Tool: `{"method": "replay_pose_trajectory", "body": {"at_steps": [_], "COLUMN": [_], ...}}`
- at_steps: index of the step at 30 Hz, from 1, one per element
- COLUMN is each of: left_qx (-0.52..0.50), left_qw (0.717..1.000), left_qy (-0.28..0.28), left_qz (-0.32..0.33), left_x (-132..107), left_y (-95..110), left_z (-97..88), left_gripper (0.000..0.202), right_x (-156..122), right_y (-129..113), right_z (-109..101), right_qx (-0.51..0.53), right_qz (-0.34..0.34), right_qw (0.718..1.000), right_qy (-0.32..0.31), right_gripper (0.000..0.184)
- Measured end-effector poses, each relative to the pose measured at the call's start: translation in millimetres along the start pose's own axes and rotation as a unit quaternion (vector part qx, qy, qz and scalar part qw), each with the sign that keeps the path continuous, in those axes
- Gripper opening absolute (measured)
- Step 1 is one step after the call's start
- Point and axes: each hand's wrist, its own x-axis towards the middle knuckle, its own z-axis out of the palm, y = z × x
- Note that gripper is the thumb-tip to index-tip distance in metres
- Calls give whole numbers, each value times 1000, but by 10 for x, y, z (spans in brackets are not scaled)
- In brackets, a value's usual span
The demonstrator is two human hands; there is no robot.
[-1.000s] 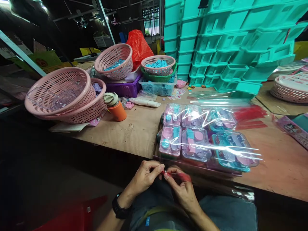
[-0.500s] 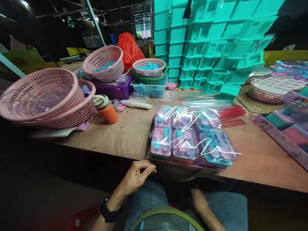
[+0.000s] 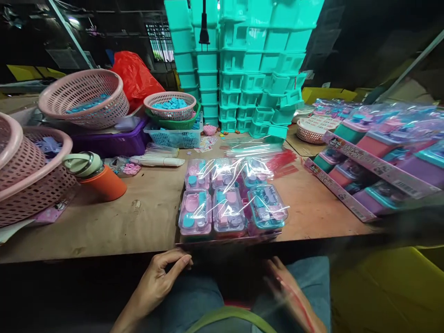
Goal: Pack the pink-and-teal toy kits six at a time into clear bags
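My left hand point(image 3: 163, 275) is just below the table's front edge, thumb and fingers pinched together. Whatever may be between the fingertips is too small to make out. My right hand point(image 3: 282, 282) is over my lap, smeared by motion, with a thin red strip point(image 3: 293, 296) along it; I cannot tell whether it is held. In front of both hands, several small clear-lidded boxes point(image 3: 229, 210) with pink and blue pieces sit in a shallow tray point(image 3: 227, 241) at the table edge. Shiny clear film point(image 3: 239, 173) covers the boxes.
Pink baskets point(image 3: 34, 173) and an orange bottle point(image 3: 106, 182) stand at left. Behind are a purple bin point(image 3: 111, 140), a red bag point(image 3: 133, 76) and tall stacked teal containers point(image 3: 239, 69). Stacked filled trays point(image 3: 381, 169) occupy the right. Red strips point(image 3: 282, 162) lie behind the boxes.
The view has turned right, so the table's things sit further left. My right hand has come up from under the table edge, with the red strip now showing. My left hand stays pinched.
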Motion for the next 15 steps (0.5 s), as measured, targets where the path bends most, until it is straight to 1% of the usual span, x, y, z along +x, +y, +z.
{"method": "replay_pose_trajectory", "body": {"at_steps": [1,2,4,6,7,9,11,13,15], "left_qx": [1,1,4,7,9,15,19,21,22], "left_qw": [1000,1000,1000,1000,1000,999,999,999,999], "left_qy": [-1,-1,-1,-6,-10,-21,-31,-40,-46], "left_qz": [-2,-3,-8,-13,-15,-19,-19,-18,-20], "left_x": [3,6,14,19,20,17,12,5,-1], "left_y": [2,4,4,6,10,21,30,27,9], "left_z": [2,5,9,4,-2,-21,-43,-60,-69], "left_gripper": [33,33,34,35,35,37,38,39,40], "right_x": [19,49,133,242,302,416,493,510,468], "right_y": [-95,-200,-422,-624,-706,-819,-870,-874,-849], "right_z": [-129,-243,-417,-513,-534,-535,-508,-481,-467], "right_qx": [-1,2,22,51,60,55,43,47,68], "right_qz": [11,26,48,23,-6,-68,-109,-115,-95], "right_qw": [1000,999,990,978,974,972,968,968,973], "right_qy": [13,42,128,199,218,220,220,220,200], "right_gripper": [36,38,40,35,31,34,35,30,26]}}
